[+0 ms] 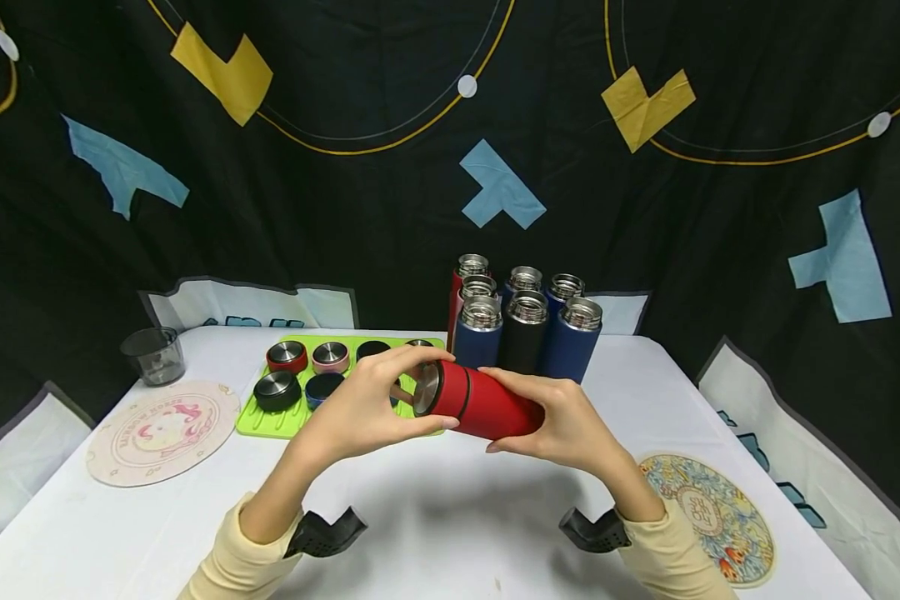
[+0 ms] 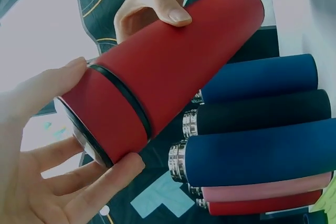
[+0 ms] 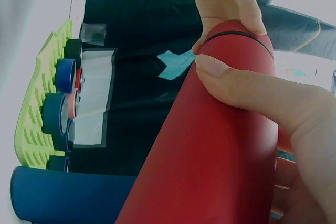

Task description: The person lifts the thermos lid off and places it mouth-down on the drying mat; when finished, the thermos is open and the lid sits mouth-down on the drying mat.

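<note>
A red thermos bottle [image 1: 502, 407] is held nearly level above the table, its base to the right. On its left end sits a red lid [image 2: 107, 111] with a steel top, and a black ring runs between lid and body. My left hand [image 1: 367, 404] grips that lid around its rim, thumb on one side and fingers on the other. Around the body, toward the base, my right hand [image 1: 570, 417] holds the bottle; in the right wrist view its thumb [image 3: 241, 85] lies along the red surface.
Behind the hands stand several lidless bottles [image 1: 527, 333], blue, black, pink and red. A green tray [image 1: 270, 423] carries several lids, partly hidden by the left hand. A clear cup [image 1: 153, 358] and pink round mat [image 1: 127, 462] lie left; a patterned round mat [image 1: 742, 500] lies right.
</note>
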Demonstrator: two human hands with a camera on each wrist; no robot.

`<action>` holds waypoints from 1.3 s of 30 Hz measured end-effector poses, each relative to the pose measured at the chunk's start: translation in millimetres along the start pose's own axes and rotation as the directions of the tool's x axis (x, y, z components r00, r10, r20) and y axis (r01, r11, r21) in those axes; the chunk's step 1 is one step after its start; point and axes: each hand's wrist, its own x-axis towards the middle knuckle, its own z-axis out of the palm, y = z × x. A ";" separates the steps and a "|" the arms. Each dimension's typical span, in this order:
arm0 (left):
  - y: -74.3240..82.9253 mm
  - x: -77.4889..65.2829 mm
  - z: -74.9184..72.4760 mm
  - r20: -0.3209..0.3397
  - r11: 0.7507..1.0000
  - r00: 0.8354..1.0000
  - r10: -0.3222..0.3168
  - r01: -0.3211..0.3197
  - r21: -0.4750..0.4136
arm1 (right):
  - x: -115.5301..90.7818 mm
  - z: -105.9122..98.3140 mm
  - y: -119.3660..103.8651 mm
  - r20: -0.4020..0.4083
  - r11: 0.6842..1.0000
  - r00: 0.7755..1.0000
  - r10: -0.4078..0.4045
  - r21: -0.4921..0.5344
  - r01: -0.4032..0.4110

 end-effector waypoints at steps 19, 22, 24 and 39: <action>1.5 -0.7 -1.6 0.044 0.996 0.996 0.073 -0.076 0.048 | 0.2 0.3 2.9 0.008 1.000 1.000 -0.008 0.011 0.008; 0.8 -1.0 -0.9 0.032 0.997 0.997 0.067 -0.068 0.046 | 0.1 0.7 1.9 -0.003 1.000 1.000 -0.022 -0.009 0.022; 0.3 -0.8 -0.3 0.018 0.997 0.998 0.065 -0.066 0.046 | -0.3 1.6 1.5 -0.018 0.999 0.999 -0.036 -0.028 0.035; -2.6 1.5 5.4 -0.054 0.994 0.993 -0.103 0.104 0.032 | 0.5 7.3 2.9 -0.118 0.967 0.986 -0.114 -0.242 0.083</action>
